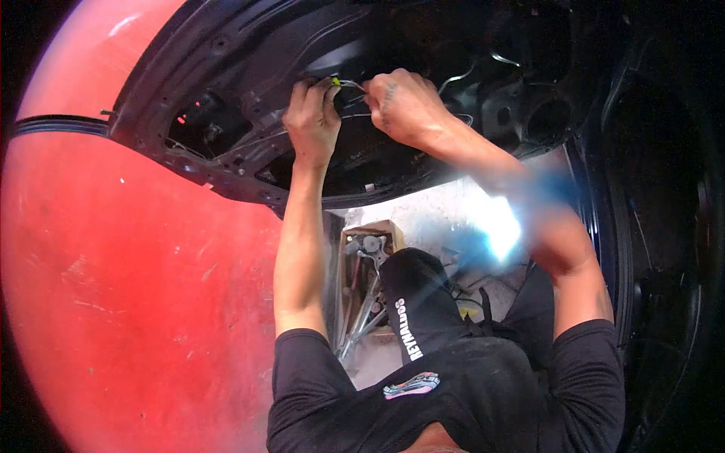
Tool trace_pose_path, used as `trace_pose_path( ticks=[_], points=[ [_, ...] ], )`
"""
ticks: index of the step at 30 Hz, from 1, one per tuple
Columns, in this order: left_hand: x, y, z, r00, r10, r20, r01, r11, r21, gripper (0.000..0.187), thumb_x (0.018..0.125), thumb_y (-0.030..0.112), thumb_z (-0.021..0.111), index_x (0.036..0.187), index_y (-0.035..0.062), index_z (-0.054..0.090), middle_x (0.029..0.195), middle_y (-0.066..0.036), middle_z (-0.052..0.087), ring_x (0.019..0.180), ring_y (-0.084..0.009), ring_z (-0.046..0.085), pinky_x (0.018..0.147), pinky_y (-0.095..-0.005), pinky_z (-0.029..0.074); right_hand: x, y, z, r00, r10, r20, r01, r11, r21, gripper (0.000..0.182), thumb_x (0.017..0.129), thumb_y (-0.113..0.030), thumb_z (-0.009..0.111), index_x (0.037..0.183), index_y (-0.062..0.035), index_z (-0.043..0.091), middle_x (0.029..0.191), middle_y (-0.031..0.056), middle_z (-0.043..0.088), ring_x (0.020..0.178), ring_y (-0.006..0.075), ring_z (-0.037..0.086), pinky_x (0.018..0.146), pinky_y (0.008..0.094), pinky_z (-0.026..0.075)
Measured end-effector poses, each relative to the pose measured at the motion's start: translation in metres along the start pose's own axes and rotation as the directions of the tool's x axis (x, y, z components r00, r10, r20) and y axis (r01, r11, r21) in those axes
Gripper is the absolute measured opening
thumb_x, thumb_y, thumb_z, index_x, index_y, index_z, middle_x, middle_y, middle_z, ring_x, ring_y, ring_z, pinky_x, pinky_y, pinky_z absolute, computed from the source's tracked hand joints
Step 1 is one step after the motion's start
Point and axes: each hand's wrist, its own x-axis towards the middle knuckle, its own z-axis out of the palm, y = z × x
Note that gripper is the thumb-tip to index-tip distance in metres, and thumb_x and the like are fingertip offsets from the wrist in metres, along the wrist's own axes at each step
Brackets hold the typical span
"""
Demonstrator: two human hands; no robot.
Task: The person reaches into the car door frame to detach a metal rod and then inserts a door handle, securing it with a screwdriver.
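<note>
My left hand (311, 121) is raised to the black inner frame of a car door (226, 68), fingers closed around a small yellow-green clip (334, 81) at the edge of an opening. My right hand (404, 106) is close beside it, pinching a thin metal rod (353, 84) that runs from the clip. The two hands almost touch. The rod's far end is hidden behind my right fingers. Another thin rod (453, 79) curves deeper inside the door cavity.
The red outer skin of the door (136, 264) fills the left side. Below my arms, an open cardboard box (366, 264) with metal tools sits on the pale ground. The dark car body and door opening (657, 226) lie to the right. Bright glare covers my right forearm.
</note>
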Motion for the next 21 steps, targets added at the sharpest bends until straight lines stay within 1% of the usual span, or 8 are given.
trace_pose_path(
  ticks=[4,7,10,13,15,18,19,21],
  points=[
    [-0.002,-0.001,0.0,1.0,-0.014,-0.009,0.014,1.0,0.008,0.013,0.084,0.0,0.077,0.096,0.0011,0.073,0.092,-0.016,0.069,0.083,-0.0342,0.07,0.072,-0.0398,0.055,-0.001,0.002,0.003,1.0,-0.014,0.002,0.014,1.0,0.005,0.013,0.075,-0.012,0.07,0.081,-0.0014,0.075,0.083,0.0273,0.071,0.082,0.0445,0.072,0.075,0.0522,0.059],
    [-0.004,-0.003,-0.001,1.0,-0.023,0.004,0.023,1.0,0.001,0.013,0.084,0.0,0.077,0.096,0.0012,0.073,0.091,-0.016,0.069,0.082,-0.0342,0.07,0.071,-0.0401,0.055,0.001,0.003,0.01,1.0,0.0,-0.017,0.001,0.997,0.072,0.013,0.075,-0.011,0.069,0.081,-0.001,0.075,0.083,0.0277,0.071,0.081,0.0452,0.072,0.074,0.052,0.059],
    [-0.003,-0.004,0.0,1.0,-0.028,0.012,0.028,0.998,0.053,0.018,0.084,-0.001,0.077,0.101,0.0022,0.075,0.091,-0.015,0.068,0.081,-0.0326,0.07,0.071,-0.0395,0.055,0.008,0.0,0.005,0.998,-0.059,-0.008,0.06,0.997,0.038,0.012,0.075,-0.01,0.069,0.081,-0.0009,0.074,0.081,0.0275,0.07,0.08,0.0459,0.071,0.073,0.0517,0.059],
    [-0.004,-0.01,0.002,0.999,-0.026,0.044,0.026,1.0,-0.01,0.025,0.083,-0.001,0.079,0.107,0.004,0.076,0.091,-0.015,0.068,0.081,-0.0307,0.07,0.071,-0.0381,0.055,0.013,0.002,0.011,0.998,-0.063,0.028,0.063,0.998,-0.014,0.012,0.076,-0.01,0.068,0.08,0.0001,0.073,0.08,0.0276,0.07,0.078,0.0462,0.071,0.072,0.0519,0.059],
    [-0.006,-0.016,0.002,0.998,-0.008,0.058,0.007,1.0,0.009,0.03,0.082,0.0,0.08,0.111,0.0054,0.077,0.092,-0.014,0.068,0.082,-0.0287,0.07,0.071,-0.0366,0.055,0.013,0.007,0.019,0.995,-0.102,0.0,0.102,0.994,0.029,0.011,0.076,-0.01,0.069,0.078,0.0001,0.072,0.08,0.0269,0.07,0.077,0.0453,0.071,0.07,0.0518,0.059],
    [-0.008,-0.032,0.009,0.998,0.007,0.06,-0.009,1.0,0.023,0.03,0.081,0.001,0.082,0.11,0.0053,0.077,0.095,-0.015,0.07,0.084,-0.0278,0.071,0.072,-0.0356,0.056,0.024,0.019,0.029,0.985,-0.173,0.023,0.172,0.985,0.032,0.009,0.076,-0.01,0.07,0.078,-0.0014,0.072,0.08,0.026,0.07,0.076,0.0441,0.072,0.069,0.0517,0.059],
    [-0.007,-0.038,0.012,0.998,0.003,0.07,-0.005,1.0,0.025,0.03,0.081,0.001,0.082,0.11,0.0053,0.077,0.095,-0.015,0.07,0.084,-0.0278,0.071,0.072,-0.0356,0.056,0.029,0.024,0.033,0.985,-0.168,0.027,0.167,0.985,0.041,0.009,0.076,-0.01,0.07,0.078,-0.0014,0.072,0.08,0.026,0.07,0.076,0.0441,0.072,0.069,0.0517,0.059],
    [-0.003,-0.046,0.017,0.998,-0.007,0.064,0.007,1.0,-0.005,0.029,0.08,0.0,0.082,0.108,0.0046,0.077,0.098,-0.015,0.071,0.085,-0.0279,0.072,0.073,-0.0347,0.056,0.04,0.037,0.041,0.97,-0.241,-0.011,0.241,0.97,0.021,0.009,0.08,-0.011,0.068,0.084,-0.0034,0.072,0.077,0.0241,0.07,0.074,0.0432,0.072,0.066,0.052,0.059]
  ],
)
